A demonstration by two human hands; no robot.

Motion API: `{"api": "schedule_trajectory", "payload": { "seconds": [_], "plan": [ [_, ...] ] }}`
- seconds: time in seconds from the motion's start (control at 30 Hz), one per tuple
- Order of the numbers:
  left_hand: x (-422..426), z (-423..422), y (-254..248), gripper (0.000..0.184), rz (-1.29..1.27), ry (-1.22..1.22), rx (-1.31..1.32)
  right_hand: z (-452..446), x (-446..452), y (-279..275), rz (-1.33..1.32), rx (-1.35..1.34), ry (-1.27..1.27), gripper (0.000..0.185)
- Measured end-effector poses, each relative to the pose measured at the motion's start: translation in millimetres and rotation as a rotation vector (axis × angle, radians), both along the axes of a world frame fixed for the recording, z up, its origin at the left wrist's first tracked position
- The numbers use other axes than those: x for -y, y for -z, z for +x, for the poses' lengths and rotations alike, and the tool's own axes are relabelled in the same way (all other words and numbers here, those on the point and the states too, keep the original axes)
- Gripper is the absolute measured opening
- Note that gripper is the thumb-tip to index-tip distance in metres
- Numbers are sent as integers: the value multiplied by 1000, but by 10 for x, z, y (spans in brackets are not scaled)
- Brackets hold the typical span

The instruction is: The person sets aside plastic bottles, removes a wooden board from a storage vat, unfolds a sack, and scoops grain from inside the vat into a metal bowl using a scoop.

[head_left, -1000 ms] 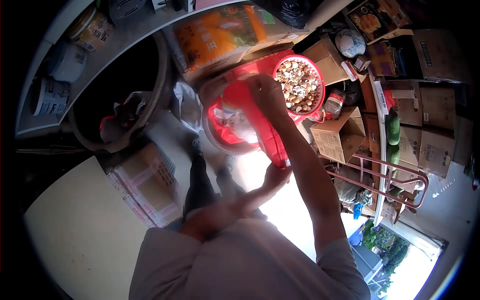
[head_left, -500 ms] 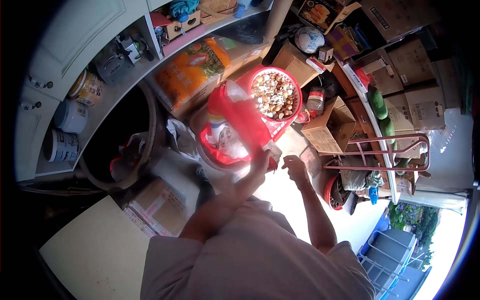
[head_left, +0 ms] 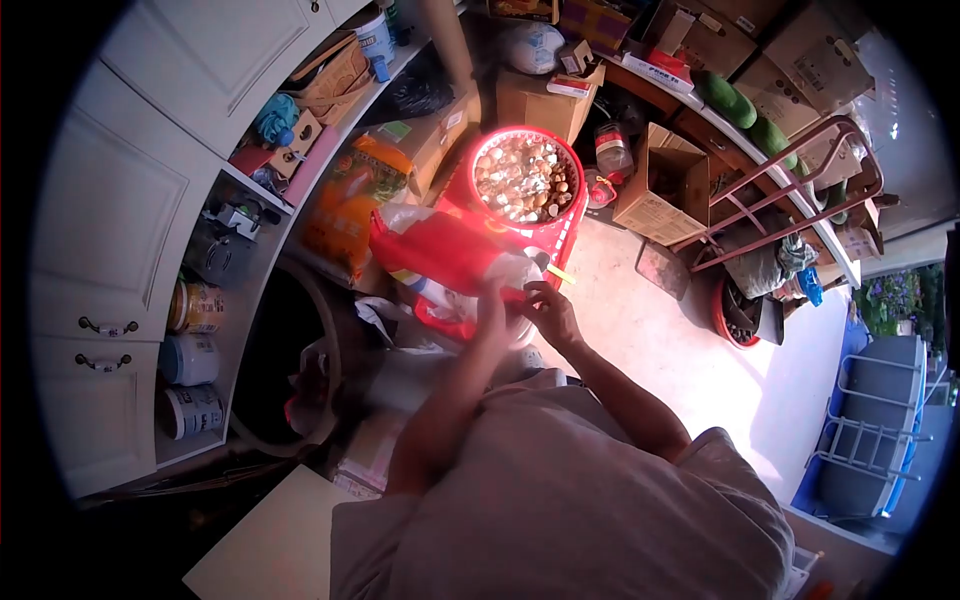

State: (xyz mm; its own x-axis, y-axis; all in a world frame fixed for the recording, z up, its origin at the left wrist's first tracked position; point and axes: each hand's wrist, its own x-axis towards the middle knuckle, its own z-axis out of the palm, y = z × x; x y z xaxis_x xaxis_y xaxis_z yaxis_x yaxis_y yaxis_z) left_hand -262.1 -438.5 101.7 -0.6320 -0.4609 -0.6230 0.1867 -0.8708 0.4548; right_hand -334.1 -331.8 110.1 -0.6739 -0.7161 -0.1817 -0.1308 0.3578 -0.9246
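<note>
A red plastic bag [head_left: 435, 245] with white parts hangs in front of me, its near end gathered at my hands. My left hand [head_left: 491, 315] is closed on that end, somewhat blurred. Close beside it, my right hand [head_left: 555, 318] has its fingers pinched at the bag's edge; the exact hold is hard to see. A small yellow strip [head_left: 561, 274] shows just beyond the fingers. Behind the bag stands a red basket [head_left: 578, 190] full of pale and brown pieces [head_left: 525, 178] that look like broken eggshells.
An orange sack [head_left: 345, 205] leans at the left, near a large dark vat [head_left: 325, 385]. To the right are an open cardboard box [head_left: 665, 205], a pink metal hand truck [head_left: 790, 190] and a red pot [head_left: 735, 325]. White cabinets [head_left: 120, 240] line the left.
My right hand has come in to the bag's end beside my left hand. The bag is stretched out more sideways. The view has turned, shifting the surroundings.
</note>
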Motion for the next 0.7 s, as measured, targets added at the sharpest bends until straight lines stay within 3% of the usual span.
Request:
{"api": "schedule_trajectory", "payload": {
  "seconds": [0.13,0.23,0.3,0.43,0.53,0.6,0.63,0.7],
  "plan": [
    [82,151,-69,40,43,47,71,10,68,135,-92,-196,-6,16],
    [135,261,-94,51,35,131,53,-46,93,100,-122,-279,-72,18],
    [217,354,-90,61,42,230,53,-53,125,42,-91,-178,-55,18],
    [421,710,-3,60,-148,251,295,-124,205,73,-53,-81,-31,17],
    [571,834,-39,45,-260,153,330,-107,250,136,-54,-98,-76,18],
    [483,742,-260,44,-1095,62,770,-99,299,85,-58,-121,-96,18],
    [410,731,-481,40,-1392,6,826,-96,321,59,-70,-122,-100,18],
    [443,676,-727,40,-1811,72,672,-34,354,23,-93,-117,-102,19]
  ]
}}
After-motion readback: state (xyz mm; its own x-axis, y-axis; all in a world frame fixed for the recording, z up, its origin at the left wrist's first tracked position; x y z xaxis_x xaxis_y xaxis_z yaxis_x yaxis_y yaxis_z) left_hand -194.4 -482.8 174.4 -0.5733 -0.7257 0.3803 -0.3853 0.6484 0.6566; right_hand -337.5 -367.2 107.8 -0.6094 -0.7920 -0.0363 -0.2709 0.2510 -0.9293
